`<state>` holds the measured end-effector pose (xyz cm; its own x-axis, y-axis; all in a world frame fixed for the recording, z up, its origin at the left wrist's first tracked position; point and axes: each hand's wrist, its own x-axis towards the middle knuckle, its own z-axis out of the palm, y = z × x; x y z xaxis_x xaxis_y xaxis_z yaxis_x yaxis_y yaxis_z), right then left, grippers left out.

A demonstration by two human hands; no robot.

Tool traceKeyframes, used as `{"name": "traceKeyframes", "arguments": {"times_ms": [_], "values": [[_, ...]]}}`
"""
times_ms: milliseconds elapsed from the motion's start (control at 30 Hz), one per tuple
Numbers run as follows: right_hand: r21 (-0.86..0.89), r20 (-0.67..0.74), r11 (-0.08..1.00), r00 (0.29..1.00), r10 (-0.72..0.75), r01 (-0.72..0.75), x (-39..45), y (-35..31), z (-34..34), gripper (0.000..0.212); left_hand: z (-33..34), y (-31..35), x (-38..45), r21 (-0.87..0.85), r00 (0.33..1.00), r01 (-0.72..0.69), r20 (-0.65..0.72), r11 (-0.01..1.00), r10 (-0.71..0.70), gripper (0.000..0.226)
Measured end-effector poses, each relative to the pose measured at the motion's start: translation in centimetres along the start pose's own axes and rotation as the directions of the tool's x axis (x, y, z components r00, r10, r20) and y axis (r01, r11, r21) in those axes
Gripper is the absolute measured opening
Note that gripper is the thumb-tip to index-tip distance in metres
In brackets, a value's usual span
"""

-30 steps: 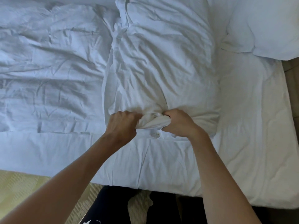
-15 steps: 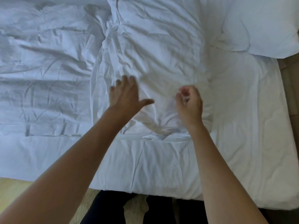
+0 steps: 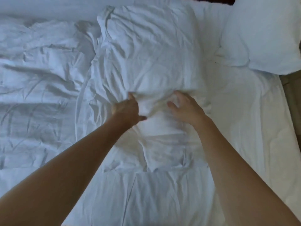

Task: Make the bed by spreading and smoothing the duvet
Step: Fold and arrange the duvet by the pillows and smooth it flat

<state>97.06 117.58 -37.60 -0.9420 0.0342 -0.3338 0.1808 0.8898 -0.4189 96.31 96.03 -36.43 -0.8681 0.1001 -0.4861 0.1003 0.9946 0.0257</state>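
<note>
The white duvet [image 3: 146, 51] lies rumpled across the bed, with a thick folded-over band running away from me down the middle. My left hand [image 3: 126, 111] rests on the near part of that band. Its fingertips are tucked under a fold, and creases fan out from them. My right hand [image 3: 185, 108] sits just to the right on the same fold. Its fingers are curled into the cloth, and a bulge of fabric sits between thumb and fingers. Both hands are slightly blurred.
A white pillow [image 3: 263, 35] lies at the far right corner. The bare white sheet [image 3: 244, 119] shows on the right side of the mattress. A flatter, wrinkled part of the duvet [image 3: 37, 82] covers the left. Brown floor [image 3: 291, 88] runs along the right edge.
My hands let go of the bunched edge near me, opened, and reached farther up the folded band. They now dig into the fabric there. The camera has moved closer over the bed.
</note>
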Motion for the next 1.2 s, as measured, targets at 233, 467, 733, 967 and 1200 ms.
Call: {"name": "traceKeyframes", "arguments": {"times_ms": [233, 467, 733, 967, 1200], "values": [[-0.107, -0.118, 0.991, 0.988, -0.096, 0.083, 7.8, -2.2, -5.2, 0.062, -6.7, 4.2, 8.7, -0.044, 0.872, -0.208, -0.460, 0.977, 0.165, 0.075], [-0.219, -0.128, 0.976, 0.992, -0.024, -0.005, 18.3, -3.8, -7.0, 0.114, -7.8, 1.9, 20.9, -0.016, 0.893, -0.145, -0.432, 0.989, 0.124, 0.106], [-0.353, 0.093, 0.935, 0.992, 0.079, -0.041, 29.6, -2.4, -4.7, 0.156, -6.6, -3.5, 33.0, -0.147, 0.963, -0.069, -0.267, 0.987, 0.028, 0.131], [-0.331, 0.149, 0.937, 0.975, 0.167, -0.110, 35.7, -1.1, 0.4, 0.148, -3.8, -4.6, 39.5, -0.132, 0.994, -0.082, -0.085, 0.988, 0.071, 0.134], [-0.373, 0.153, 0.922, 0.972, 0.177, -0.109, 39.0, -0.7, 2.3, 0.145, -2.4, -4.1, 41.5, -0.120, 0.995, -0.079, -0.064, 0.990, 0.071, 0.128]]}}
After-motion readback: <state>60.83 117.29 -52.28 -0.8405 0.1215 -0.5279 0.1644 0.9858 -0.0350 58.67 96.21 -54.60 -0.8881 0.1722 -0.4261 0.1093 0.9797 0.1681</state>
